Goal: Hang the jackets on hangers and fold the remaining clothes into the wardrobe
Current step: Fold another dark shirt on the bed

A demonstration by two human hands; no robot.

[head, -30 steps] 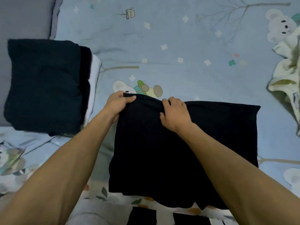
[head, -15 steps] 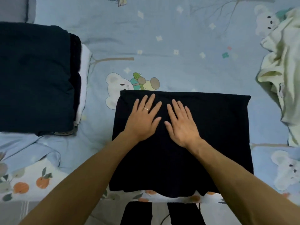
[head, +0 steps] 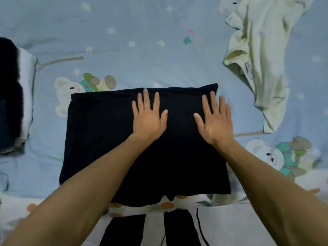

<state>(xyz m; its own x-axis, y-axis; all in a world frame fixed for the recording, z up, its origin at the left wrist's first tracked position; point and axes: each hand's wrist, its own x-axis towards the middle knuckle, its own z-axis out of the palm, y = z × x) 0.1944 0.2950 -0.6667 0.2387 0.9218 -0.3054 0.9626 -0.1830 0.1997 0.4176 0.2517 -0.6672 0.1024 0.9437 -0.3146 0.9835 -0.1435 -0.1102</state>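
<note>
Flat and spread, both of your hands press on the folded black garment [head: 113, 139] that lies on the bed [head: 142, 55] directly in front of you. Your left hand [head: 149, 116] rests near the middle of the garment's far half, fingers straight and fanned, a thin ring [head: 147, 106] on one finger; nothing is clamped in its grip. Your right hand [head: 214, 119] lies open the same way near the garment's far right corner, its fingertips reaching almost to the upper edge, and it too holds nothing. The garment forms a rough rectangle, its near edge hanging slightly uneven over the fruit-print border of the bedding. Around it stretches a pale blue sheet printed with cartoon bears, small flowers and bare branches. To your left, at the frame's edge, sits a stack of folded clothes [head: 10, 96], dark pieces beside a white one. To your upper right, well apart from the black garment, a pale yellow-green garment [head: 257, 55] lies crumpled and unfolded, a small label visible near its collar. Your dark trouser legs [head: 179, 228] show at the bottom of the frame.
</note>
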